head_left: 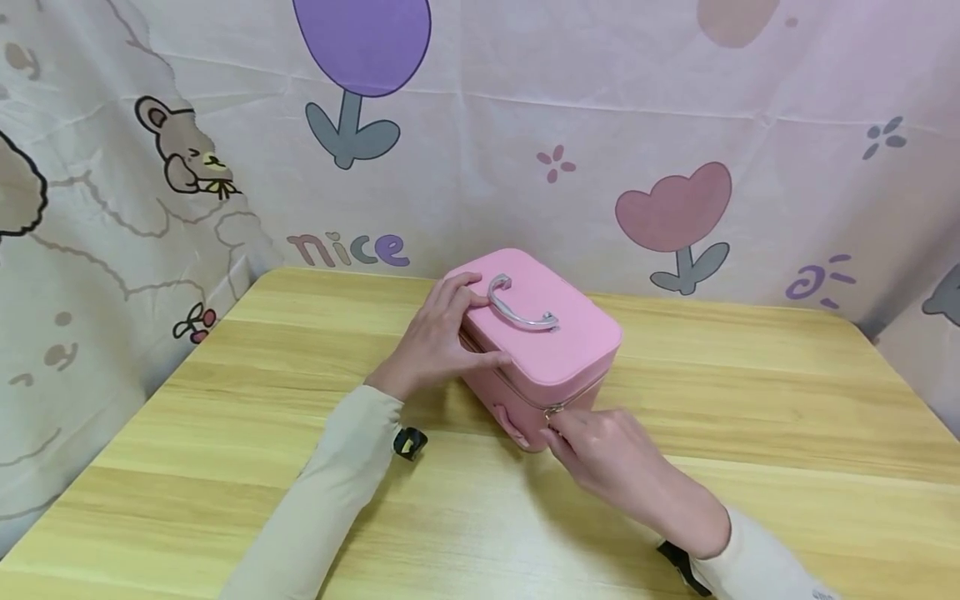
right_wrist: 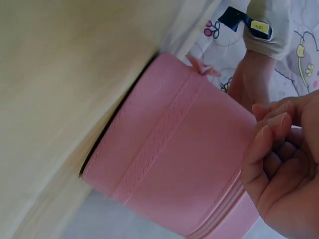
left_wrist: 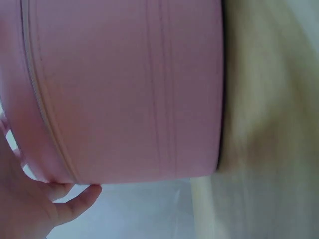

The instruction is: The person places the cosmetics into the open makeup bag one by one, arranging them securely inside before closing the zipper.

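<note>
A pink zippered case point(head_left: 543, 312) with a silver handle point(head_left: 517, 317) on its lid stands at an angle on the table. My left hand point(head_left: 442, 333) rests on the lid's left edge, thumb and fingers spread; in the left wrist view its fingertips point(left_wrist: 82, 201) reach past the case's edge. At the near corner, my right hand point(head_left: 611, 450) pinches the zipper pull point(head_left: 552, 412), fingers curled in the right wrist view. There the fingers hide the pull itself. A zipper point(right_wrist: 219, 211) runs round the case below the lid, and a pink bow point(right_wrist: 203, 67) sits on one side.
The wooden table point(head_left: 225, 433) extends on all sides of the case. A patterned cloth point(head_left: 510, 108) hangs behind the table's back edge and along its left side. Black straps point(head_left: 409, 443) are on both wrists.
</note>
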`<act>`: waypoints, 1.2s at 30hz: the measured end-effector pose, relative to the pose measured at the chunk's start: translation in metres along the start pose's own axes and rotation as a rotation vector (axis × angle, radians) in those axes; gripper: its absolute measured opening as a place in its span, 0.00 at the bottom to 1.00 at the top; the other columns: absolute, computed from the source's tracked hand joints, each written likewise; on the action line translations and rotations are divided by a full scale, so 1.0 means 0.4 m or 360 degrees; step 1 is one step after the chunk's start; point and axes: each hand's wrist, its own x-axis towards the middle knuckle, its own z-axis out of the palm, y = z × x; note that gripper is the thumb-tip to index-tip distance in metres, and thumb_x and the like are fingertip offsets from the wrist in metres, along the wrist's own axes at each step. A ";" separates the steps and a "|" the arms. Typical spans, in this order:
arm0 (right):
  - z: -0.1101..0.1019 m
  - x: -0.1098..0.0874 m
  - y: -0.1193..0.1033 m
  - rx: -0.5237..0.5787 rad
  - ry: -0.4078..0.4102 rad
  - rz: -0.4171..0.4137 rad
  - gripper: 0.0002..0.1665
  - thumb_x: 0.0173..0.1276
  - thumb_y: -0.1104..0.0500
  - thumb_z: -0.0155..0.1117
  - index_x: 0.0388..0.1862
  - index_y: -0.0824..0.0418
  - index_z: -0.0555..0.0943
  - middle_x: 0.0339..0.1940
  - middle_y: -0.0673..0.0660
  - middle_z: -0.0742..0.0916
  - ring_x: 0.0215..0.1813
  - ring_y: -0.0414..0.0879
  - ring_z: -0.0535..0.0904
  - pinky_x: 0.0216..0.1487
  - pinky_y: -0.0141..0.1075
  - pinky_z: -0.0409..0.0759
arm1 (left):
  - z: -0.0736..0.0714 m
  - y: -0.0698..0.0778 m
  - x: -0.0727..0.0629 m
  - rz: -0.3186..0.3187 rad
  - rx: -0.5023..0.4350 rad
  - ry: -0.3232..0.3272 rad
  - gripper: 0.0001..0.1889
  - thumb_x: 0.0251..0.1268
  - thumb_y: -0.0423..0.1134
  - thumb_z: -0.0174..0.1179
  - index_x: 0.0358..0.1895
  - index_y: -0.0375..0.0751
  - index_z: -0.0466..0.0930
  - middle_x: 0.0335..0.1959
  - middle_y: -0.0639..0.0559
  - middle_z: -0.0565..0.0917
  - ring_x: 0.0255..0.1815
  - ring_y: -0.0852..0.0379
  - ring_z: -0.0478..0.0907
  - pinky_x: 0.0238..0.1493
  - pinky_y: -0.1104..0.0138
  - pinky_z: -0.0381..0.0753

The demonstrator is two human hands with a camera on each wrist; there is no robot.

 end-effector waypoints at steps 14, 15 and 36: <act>0.019 0.008 -0.026 -0.0114 0.0088 0.0044 0.27 0.80 0.48 0.35 0.20 0.55 0.67 0.13 0.43 0.63 0.14 0.34 0.55 0.11 0.25 0.51 | 0.012 0.005 -0.012 0.0023 -0.0073 0.0104 0.37 0.42 0.58 0.73 0.52 0.38 0.72 0.68 0.45 0.63 0.70 0.49 0.54 0.65 0.47 0.60; 0.022 0.009 -0.028 -0.0127 0.0094 0.0037 0.26 0.80 0.49 0.35 0.20 0.55 0.67 0.12 0.43 0.63 0.13 0.34 0.55 0.11 0.25 0.50 | 0.013 0.004 -0.012 0.0020 -0.0073 0.0103 0.37 0.42 0.58 0.73 0.52 0.38 0.71 0.68 0.45 0.63 0.70 0.49 0.54 0.64 0.46 0.60; 0.065 0.040 -0.040 -0.0178 0.0121 0.0048 0.27 0.80 0.51 0.32 0.24 0.59 0.70 0.10 0.43 0.64 0.11 0.37 0.59 0.09 0.29 0.53 | 0.015 0.009 -0.010 -0.0036 -0.0093 0.0060 0.37 0.43 0.57 0.72 0.53 0.37 0.70 0.69 0.45 0.60 0.71 0.48 0.52 0.61 0.43 0.61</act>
